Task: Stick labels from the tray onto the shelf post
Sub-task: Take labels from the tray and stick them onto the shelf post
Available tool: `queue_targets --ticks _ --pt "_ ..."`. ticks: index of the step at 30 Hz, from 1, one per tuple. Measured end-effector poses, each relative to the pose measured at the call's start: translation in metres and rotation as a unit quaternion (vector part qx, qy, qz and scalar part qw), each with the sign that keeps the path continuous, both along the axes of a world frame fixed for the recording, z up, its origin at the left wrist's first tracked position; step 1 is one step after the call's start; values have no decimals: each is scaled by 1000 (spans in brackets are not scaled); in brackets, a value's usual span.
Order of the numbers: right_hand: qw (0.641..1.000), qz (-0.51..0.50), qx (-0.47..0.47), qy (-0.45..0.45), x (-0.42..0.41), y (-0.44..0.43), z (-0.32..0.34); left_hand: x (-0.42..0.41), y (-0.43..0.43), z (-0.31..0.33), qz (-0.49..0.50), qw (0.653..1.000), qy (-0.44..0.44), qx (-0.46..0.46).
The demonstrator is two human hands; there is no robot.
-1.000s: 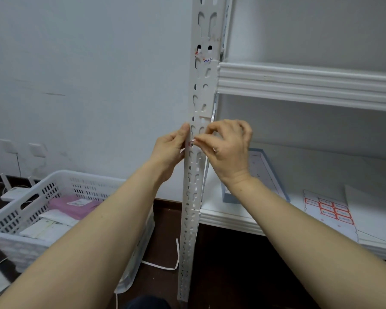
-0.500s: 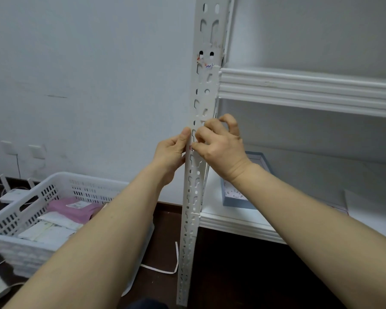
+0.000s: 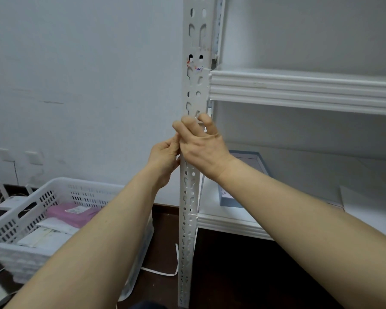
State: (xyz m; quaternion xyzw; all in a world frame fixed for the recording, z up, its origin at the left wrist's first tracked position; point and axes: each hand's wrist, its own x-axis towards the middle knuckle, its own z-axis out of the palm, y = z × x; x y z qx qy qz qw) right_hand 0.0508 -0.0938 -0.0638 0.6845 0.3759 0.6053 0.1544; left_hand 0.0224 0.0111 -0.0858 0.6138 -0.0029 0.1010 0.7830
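The post (image 3: 193, 90) is white, punched with a repeating pattern of dark slots and round holes; red and blue marks sit near its upper shelf joint. The shelves (image 3: 303, 88) are white with ribbed front edges. The tray (image 3: 230, 200) is blue-grey. The basket (image 3: 31, 204) is white and slotted, holding a pink packet (image 3: 69, 214). The floor (image 3: 232, 270) is dark brown, the wall (image 3: 87, 85) pale grey.

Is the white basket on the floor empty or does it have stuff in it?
Not empty. The white basket holds a pink packet and flat white packets lying beside it on its bottom; what they contain cannot be told.
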Motion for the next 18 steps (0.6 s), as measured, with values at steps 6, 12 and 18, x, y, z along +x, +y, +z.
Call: queue_targets --ticks 6,12,18 --pt "999 13 22 -24 10 -2 -5 -3 -1 1 -5 1000 -4 2" --pt "992 77 95 -28 12 -15 -11 -2 -2 2 7 1000 1 -5" --pt "901 117 296 295 -11 -40 -11 -3 -4 1 18 1000 14 -11"
